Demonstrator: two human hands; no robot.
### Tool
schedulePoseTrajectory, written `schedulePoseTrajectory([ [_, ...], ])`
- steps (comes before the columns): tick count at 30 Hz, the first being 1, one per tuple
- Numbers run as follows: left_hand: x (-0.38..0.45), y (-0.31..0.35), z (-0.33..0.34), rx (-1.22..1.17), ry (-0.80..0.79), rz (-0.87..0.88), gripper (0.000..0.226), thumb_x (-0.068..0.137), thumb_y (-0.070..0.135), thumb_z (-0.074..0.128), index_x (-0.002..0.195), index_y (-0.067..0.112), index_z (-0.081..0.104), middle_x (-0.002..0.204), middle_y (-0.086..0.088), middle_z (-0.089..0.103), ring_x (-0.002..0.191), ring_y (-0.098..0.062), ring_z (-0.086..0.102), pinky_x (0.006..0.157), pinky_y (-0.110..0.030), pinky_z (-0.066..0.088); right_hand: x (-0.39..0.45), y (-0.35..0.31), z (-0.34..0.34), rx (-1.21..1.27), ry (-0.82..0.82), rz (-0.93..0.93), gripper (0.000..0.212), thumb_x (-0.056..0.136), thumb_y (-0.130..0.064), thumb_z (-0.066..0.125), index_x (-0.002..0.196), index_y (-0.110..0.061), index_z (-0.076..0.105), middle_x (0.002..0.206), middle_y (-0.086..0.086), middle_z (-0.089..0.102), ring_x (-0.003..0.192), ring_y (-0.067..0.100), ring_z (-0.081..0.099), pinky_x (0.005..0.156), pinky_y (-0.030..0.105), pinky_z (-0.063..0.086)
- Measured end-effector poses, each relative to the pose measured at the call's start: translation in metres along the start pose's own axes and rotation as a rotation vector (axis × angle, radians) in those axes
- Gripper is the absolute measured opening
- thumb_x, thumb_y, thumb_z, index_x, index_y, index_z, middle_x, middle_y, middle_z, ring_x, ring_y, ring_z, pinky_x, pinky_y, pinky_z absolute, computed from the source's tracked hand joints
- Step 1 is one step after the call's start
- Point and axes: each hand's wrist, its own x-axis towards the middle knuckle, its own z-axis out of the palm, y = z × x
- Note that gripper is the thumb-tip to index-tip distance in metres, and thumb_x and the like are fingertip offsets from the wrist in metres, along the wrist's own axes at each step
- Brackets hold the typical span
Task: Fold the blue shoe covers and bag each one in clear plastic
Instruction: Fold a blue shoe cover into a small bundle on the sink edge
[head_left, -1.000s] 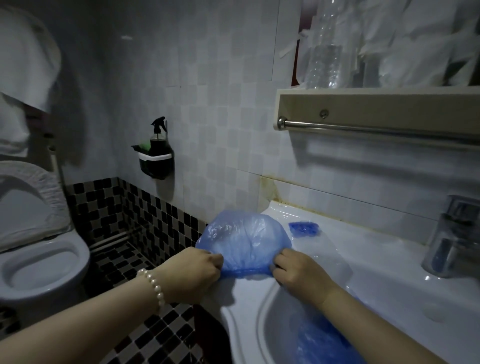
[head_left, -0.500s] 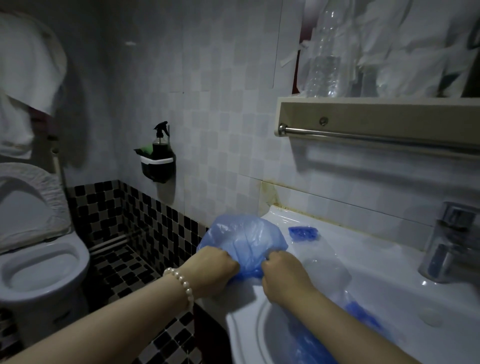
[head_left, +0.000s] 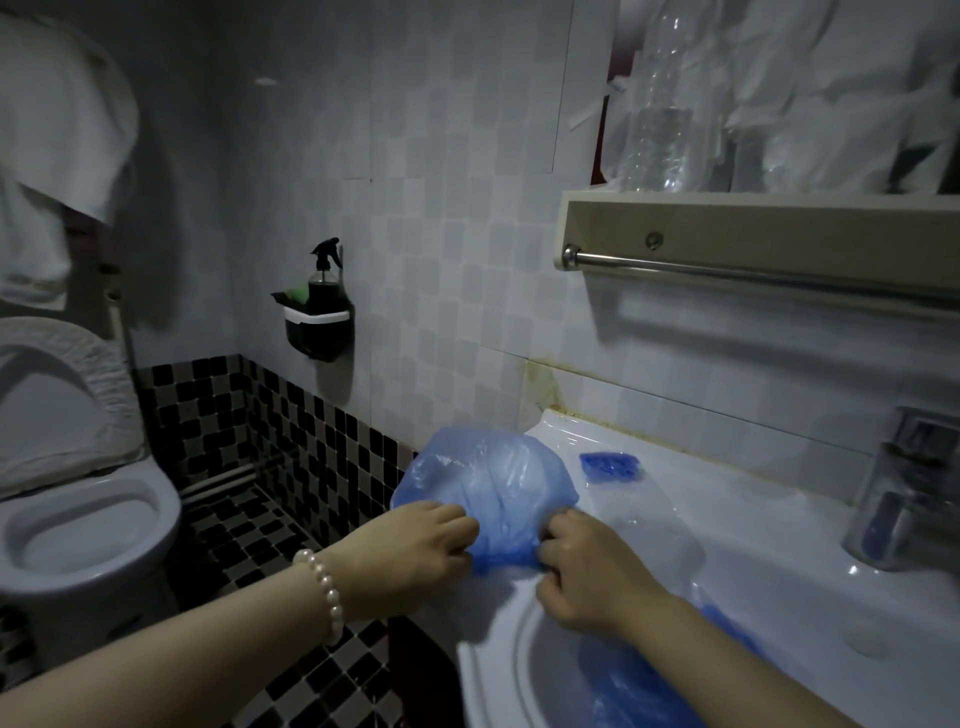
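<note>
A puffed-up blue shoe cover (head_left: 488, 483) stands over the left corner of the white sink (head_left: 753, 525). My left hand (head_left: 410, 551) pinches its lower left edge and my right hand (head_left: 582, 566) pinches its lower right edge; both sets of fingers are closed on the gathered rim. A small folded blue shoe cover (head_left: 609, 465) lies farther back on the sink ledge at the top of a clear plastic bag (head_left: 649, 525). More blue shoe covers (head_left: 639, 686) sit heaped in the sink basin under my right forearm.
A chrome faucet (head_left: 904, 493) stands at the sink's right. A shelf with a metal towel rail (head_left: 753, 270) hangs above, holding a clear bottle and white plastic. A toilet (head_left: 78, 519) is at left, a wall caddy with a spray bottle (head_left: 322, 306) between.
My two hands first came close together, bunching the cover's lower edge, and have since drawn slightly apart again. The cover stays over the sink's left corner.
</note>
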Motion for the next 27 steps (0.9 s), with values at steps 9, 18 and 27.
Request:
schedulePoseTrajectory([
  [9, 0.015, -0.011, 0.004, -0.264, -0.119, -0.234, 0.036, 0.061, 0.021, 0.06, 0.097, 0.022, 0.06, 0.097, 0.002, 0.056, 0.084, -0.02, 0.054, 0.072, -0.024, 0.041, 0.017, -0.019, 0.01, -0.136, 0.008, 0.144, 0.034, 0.026, -0.02, 0.088, 0.041, -0.016, 0.058, 0.045, -0.001, 0.049, 0.034, 0.017, 0.047, 0.031, 0.018, 0.03],
  [18, 0.006, -0.01, 0.019, -0.689, -0.191, -0.547, 0.054, 0.073, 0.005, 0.057, 0.123, 0.024, 0.058, 0.125, 0.009, 0.057, 0.116, -0.007, 0.05, 0.101, -0.022, 0.04, 0.019, -0.023, 0.006, -0.197, 0.263, -0.099, 0.05, 0.052, -0.01, 0.058, 0.098, -0.021, 0.043, 0.094, 0.002, 0.044, 0.075, 0.022, 0.048, 0.062, 0.028, 0.033],
  [27, 0.01, -0.012, 0.019, -0.754, -0.297, -0.54, 0.061, 0.077, 0.004, 0.055, 0.131, 0.031, 0.05, 0.133, 0.012, 0.052, 0.123, -0.006, 0.046, 0.104, -0.023, 0.039, 0.045, -0.022, -0.014, -0.215, -0.346, 0.023, 0.123, 0.068, -0.003, 0.066, 0.143, -0.026, -0.028, 0.149, 0.004, -0.038, 0.127, 0.021, -0.046, 0.112, 0.053, -0.016],
])
